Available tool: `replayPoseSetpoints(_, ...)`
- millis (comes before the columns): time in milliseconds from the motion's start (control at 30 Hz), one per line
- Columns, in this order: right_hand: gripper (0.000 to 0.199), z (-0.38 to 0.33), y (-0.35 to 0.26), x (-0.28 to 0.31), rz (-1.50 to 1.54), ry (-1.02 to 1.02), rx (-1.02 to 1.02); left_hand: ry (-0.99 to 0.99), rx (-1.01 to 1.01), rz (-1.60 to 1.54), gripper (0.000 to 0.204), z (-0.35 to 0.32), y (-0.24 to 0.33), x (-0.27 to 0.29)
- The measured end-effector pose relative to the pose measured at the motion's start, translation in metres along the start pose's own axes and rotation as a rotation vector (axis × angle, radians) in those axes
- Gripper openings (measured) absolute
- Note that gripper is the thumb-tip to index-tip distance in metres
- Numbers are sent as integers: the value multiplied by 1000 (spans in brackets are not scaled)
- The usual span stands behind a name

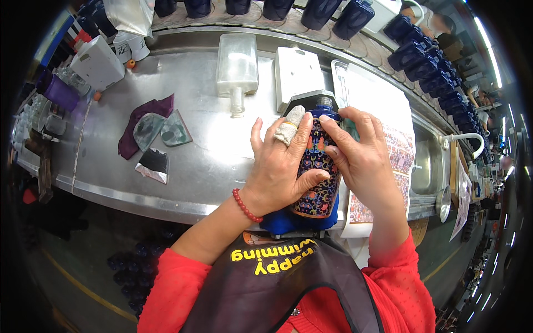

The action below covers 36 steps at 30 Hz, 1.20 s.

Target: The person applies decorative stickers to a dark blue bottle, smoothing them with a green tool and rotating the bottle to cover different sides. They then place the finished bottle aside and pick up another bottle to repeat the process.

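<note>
A dark blue glass bottle with a colourful patterned film on its face leans back between my hands, its open threaded neck pointing away from me. My left hand grips its left side, thumb across the front and a wrapped finger near the shoulder. On the upper right, my right hand holds the bottle, thumb and fingertips pressed at the shoulder edge. Under its base is a blue cloth. Behind the neck stands a dark angular support. My palms hide part of the bottle's sides.
Patterned decal sheets lie at right, beside a sink with a white tap. A clear bottle, white block and cloth pieces occupy the metal table. Blue bottles line a conveyor behind.
</note>
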State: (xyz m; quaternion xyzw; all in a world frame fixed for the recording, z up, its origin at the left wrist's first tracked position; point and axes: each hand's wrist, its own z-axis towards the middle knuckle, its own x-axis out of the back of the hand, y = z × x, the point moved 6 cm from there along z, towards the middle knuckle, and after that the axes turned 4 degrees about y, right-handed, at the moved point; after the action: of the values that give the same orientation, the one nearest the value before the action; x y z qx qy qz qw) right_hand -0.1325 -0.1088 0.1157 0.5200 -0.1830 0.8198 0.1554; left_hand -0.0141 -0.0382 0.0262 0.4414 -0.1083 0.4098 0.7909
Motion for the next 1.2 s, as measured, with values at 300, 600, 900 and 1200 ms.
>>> replayPoseSetpoints(300,42,-2,-5,1,-24,13,10,-12,-10,6,97,-3,5,2)
replayPoseSetpoints(600,42,-1,-3,-3,-40,20,19,-22,-12,4,97,-3,3,1)
replayPoseSetpoints(900,49,-17,-5,0,-42,13,-11,-121,46,-25,102,-20,5,0)
replayPoseSetpoints(1200,48,-20,-7,0,-57,9,-3,-53,25,-57,105,-22,8,0)
